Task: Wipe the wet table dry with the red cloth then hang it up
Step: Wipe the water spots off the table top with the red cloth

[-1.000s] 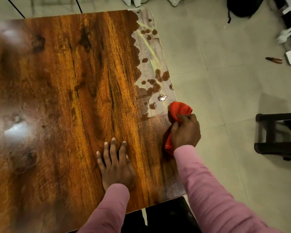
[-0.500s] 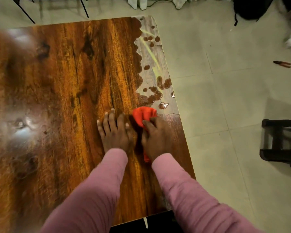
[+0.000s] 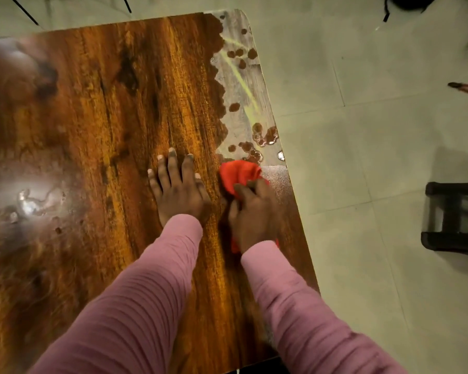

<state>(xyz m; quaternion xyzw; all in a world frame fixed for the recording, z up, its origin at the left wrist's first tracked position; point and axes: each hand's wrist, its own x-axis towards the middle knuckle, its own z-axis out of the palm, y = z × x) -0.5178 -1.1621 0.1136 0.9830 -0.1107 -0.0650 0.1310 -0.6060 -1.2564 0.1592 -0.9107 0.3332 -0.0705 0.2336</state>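
The brown wooden table (image 3: pixel 106 117) fills the left and middle of the head view. My right hand (image 3: pixel 254 211) grips a bunched red cloth (image 3: pixel 239 175) and presses it on the table near the right edge. Just beyond the cloth lie water drops and puddles (image 3: pixel 262 136) along a pale strip by that edge. My left hand (image 3: pixel 177 190) lies flat on the wood, fingers spread, right beside the cloth. A shiny wet patch (image 3: pixel 33 201) shows at the table's left side.
Tiled floor (image 3: pixel 376 157) lies to the right of the table. A black frame (image 3: pixel 454 220) stands on the floor at the right. Pliers (image 3: pixel 464 87) lie on the floor at the far right. Thin black legs (image 3: pixel 25 12) show beyond the table's far edge.
My right hand dragged the red cloth left from the table's right edge to beside my left hand, then back slightly right. My left hand slid forward on the wood.
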